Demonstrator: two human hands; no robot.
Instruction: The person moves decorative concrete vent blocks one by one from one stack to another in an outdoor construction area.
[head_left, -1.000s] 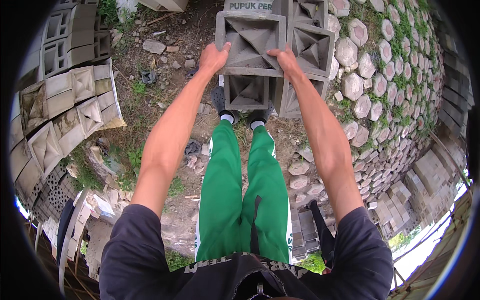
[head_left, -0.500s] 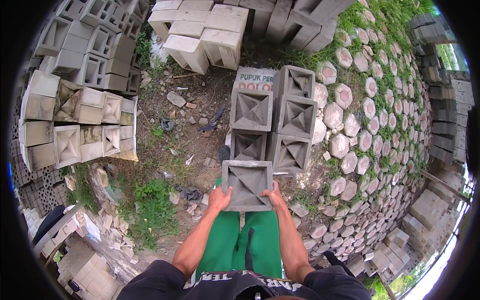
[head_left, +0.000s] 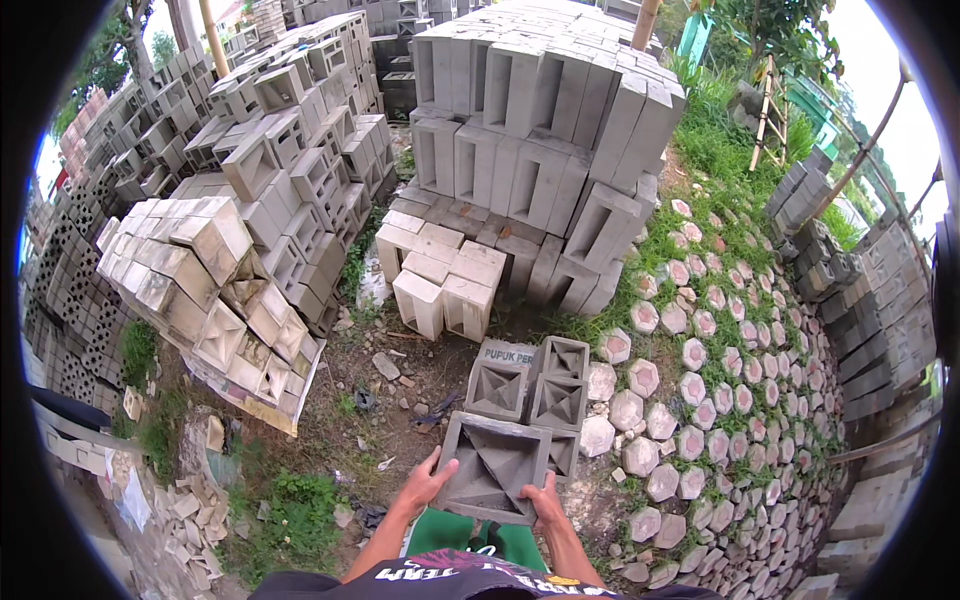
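A grey square concrete vent block (head_left: pixel 492 468) with a recessed, diagonally ribbed face is held in front of my body, slightly tilted. My left hand (head_left: pixel 424 484) is closed on its left side, the thumb over the rim. On the right side, my right hand (head_left: pixel 545 502) grips the lower edge in the same way. Just beyond it stand several similar grey vent blocks (head_left: pixel 559 402) close together on the ground, partly hidden by the held one. A printed white sack (head_left: pixel 508 353) shows at their far side.
Pale hollow blocks (head_left: pixel 430 290) stand ahead, before a tall stack of grey blocks (head_left: pixel 540 100). Weathered vent blocks (head_left: pixel 225 320) are piled at the left. Hexagonal pavers (head_left: pixel 690 390) with grass between them cover the right. Rubble (head_left: pixel 195 520) lies at the lower left.
My view has tilted upward, bringing the far stacks and trees into sight. The held block has come up closer to the view and tilted, with both hands still on it.
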